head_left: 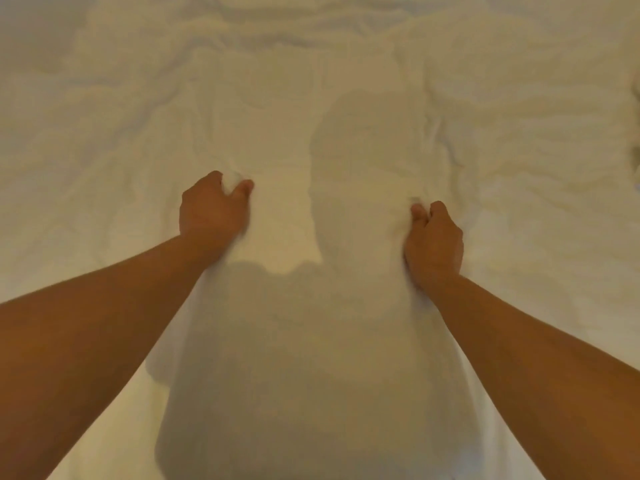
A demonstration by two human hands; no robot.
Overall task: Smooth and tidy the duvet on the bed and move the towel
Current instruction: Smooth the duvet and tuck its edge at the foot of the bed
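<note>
Duvet [277,109]: lying rumpled and white across the whole bed, filling the view.
Left hand [213,211]: fingers curling round a small bunch of duvet, pinching it.
Right hand [434,239]: fingers clamping a fold of duvet, well apart from the left.
Towel: not showing.

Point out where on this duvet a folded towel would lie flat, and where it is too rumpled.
The flattest patch is the shaded stretch between the two forearms, below the left hand and right hand, both gripping the duvet. The strip between the hands is fairly smooth too. The far side and both flanks beyond the hands are bunched with creases.
</note>
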